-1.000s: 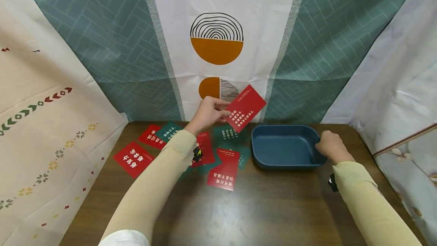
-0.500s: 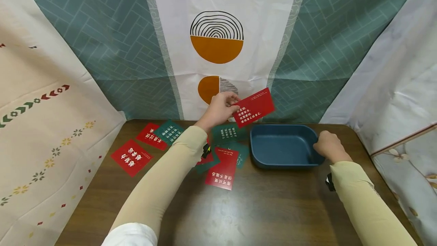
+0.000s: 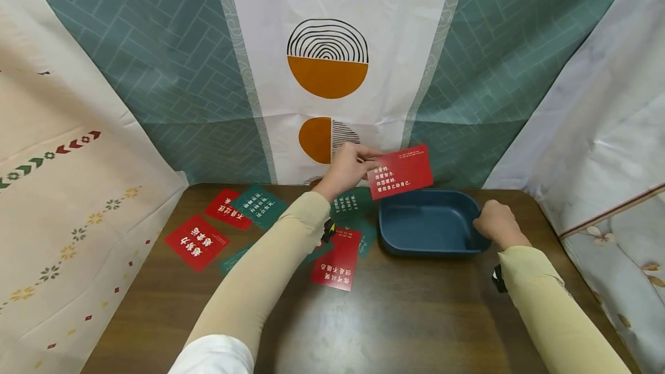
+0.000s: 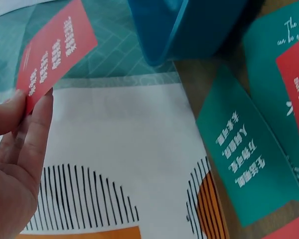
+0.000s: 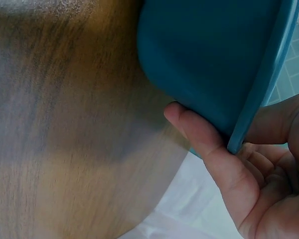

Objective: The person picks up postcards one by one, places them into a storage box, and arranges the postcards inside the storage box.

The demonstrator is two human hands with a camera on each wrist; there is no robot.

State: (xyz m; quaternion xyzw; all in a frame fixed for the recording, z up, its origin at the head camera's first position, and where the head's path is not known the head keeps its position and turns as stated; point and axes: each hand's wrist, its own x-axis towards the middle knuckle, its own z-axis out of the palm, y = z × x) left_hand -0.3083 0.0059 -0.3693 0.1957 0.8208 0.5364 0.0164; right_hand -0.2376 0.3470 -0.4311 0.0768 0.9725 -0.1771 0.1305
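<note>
A red card (image 3: 402, 173) with white writing is pinched by one corner between the thumb and fingers of my left hand (image 3: 347, 171), raised at the back left rim of the blue bin (image 3: 431, 249). In the left wrist view, the same card (image 4: 60, 47) tilts up from the fingertips of my left hand (image 4: 17, 154). My right hand (image 3: 500, 223) grips the bin's right end. The right wrist view has my right hand (image 5: 239, 174) with its fingers on both sides of the bin wall (image 5: 204, 64).
Several red and green cards lie left of the bin, some overlapping: a red one (image 3: 196, 242), a green one (image 3: 260, 206) and a red one (image 3: 337, 261) among them. The wooden table (image 3: 395, 316) stands against a patterned cloth (image 3: 192, 74).
My left hand has moved right with the red card, which has turned to lie more nearly level and come to the bin's back edge. The right hand keeps its grip on the bin.
</note>
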